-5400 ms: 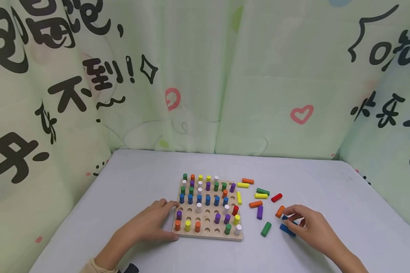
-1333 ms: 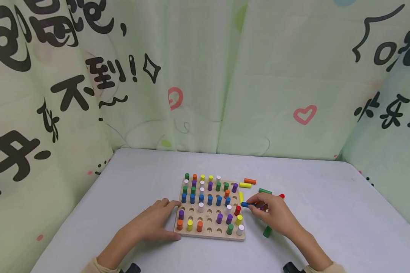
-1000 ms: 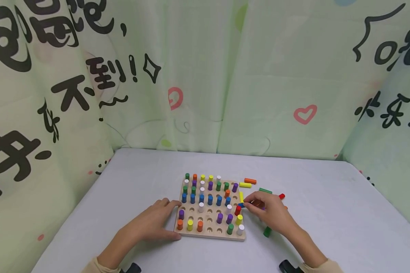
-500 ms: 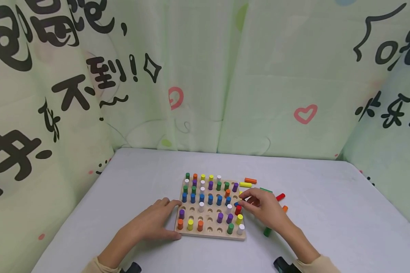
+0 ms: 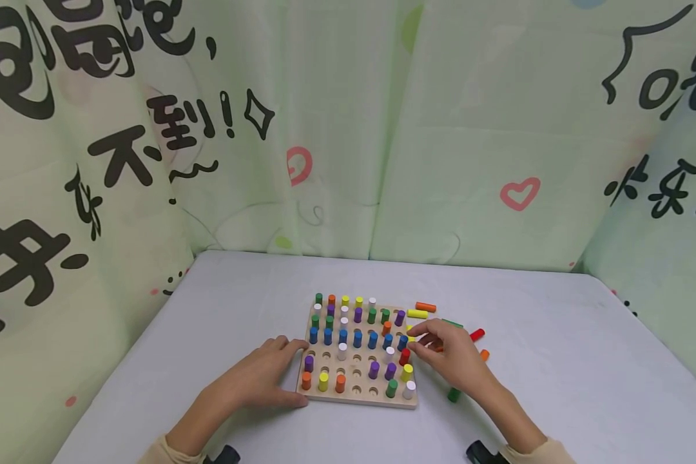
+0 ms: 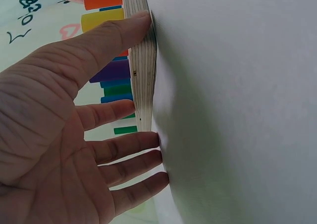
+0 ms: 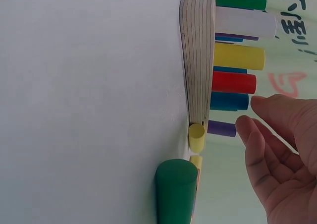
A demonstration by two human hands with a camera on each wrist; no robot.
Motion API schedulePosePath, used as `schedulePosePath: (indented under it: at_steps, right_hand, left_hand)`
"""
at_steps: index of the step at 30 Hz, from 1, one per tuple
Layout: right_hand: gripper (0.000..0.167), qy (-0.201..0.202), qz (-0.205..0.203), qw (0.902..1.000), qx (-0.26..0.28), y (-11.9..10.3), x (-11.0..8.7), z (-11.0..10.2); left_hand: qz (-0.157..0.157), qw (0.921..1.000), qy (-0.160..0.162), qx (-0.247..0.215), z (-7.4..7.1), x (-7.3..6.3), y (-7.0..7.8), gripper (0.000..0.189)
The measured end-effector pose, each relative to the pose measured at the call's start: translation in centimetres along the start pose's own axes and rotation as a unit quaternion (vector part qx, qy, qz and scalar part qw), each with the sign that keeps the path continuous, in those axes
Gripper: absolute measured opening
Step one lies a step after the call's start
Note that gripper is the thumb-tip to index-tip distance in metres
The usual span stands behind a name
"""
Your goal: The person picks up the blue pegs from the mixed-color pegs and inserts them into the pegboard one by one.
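A wooden pegboard [image 5: 359, 401] lies on the table with many coloured pegs upright in its holes. My left hand [image 5: 261, 377] rests at its left edge; in the left wrist view the thumb and straight fingers touch the board's side. Over the right edge is my right hand [image 5: 449, 361], thumb and forefinger apart. A blue peg [image 5: 403, 343] stands at the right end of the blue row, just beyond those fingertips. The right wrist view shows a small gap between thumb and blue peg [image 7: 229, 101], beside a red peg [image 7: 234, 82].
Loose pegs lie right of the board: orange [image 5: 426, 307], yellow [image 5: 417, 314], green [image 5: 452, 323], red [image 5: 477, 335], another orange peg [image 5: 484, 355] and a nearer green peg [image 5: 454, 394]. My right hand covers some others. A printed curtain [image 5: 441, 161] surrounds the white table [image 5: 255, 290].
My right hand picked up a blue peg at the right, carried it left to the board, set it upright in the blue row's last hole and let go. The left hand stayed put.
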State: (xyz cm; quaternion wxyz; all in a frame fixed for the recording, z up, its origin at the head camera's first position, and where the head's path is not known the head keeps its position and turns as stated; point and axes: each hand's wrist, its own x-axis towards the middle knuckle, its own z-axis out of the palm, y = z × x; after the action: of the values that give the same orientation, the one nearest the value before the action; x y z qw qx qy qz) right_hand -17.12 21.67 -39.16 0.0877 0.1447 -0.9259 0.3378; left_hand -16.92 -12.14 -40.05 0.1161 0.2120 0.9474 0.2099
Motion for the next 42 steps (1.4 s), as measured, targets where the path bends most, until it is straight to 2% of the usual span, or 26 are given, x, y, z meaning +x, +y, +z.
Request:
schedulePosePath:
  at_steps: [10, 16, 21, 32, 42]
  right_hand:
    - [0.019, -0.003, -0.015, 0.9999, -0.004, 0.4, -1.4, -0.4]
    - [0.02, -0.005, -0.002, 0.9999, -0.015, 0.5, -2.1, -1.0]
    - [0.02, 0.001, -0.006, 0.9999, -0.012, 0.7, -2.7, -1.7]
    - [0.019, -0.008, 0.037, 0.9984, -0.042, 1.8, -3.9, -3.3]
    - [0.021, 0.015, 0.002, 0.9981, -0.059, 3.1, -5.2, -4.3]
  left_hand:
    - [0.001, 1.0, 0.003, 0.002, 0.0, 0.0, 0.0, 0.084]
    - [0.01, 0.9999, 0.003, -0.006, -0.1, -0.2, 0.1, 0.082]
    - [0.011, 0.9999, 0.003, -0.006, -0.2, -0.3, 0.2, 0.082]
    - [-0.004, 1.0, 0.001, 0.002, -0.1, -0.1, 0.2, 0.083]
    - [-0.004, 1.0, -0.001, 0.003, 0.0, 0.0, 0.2, 0.084]
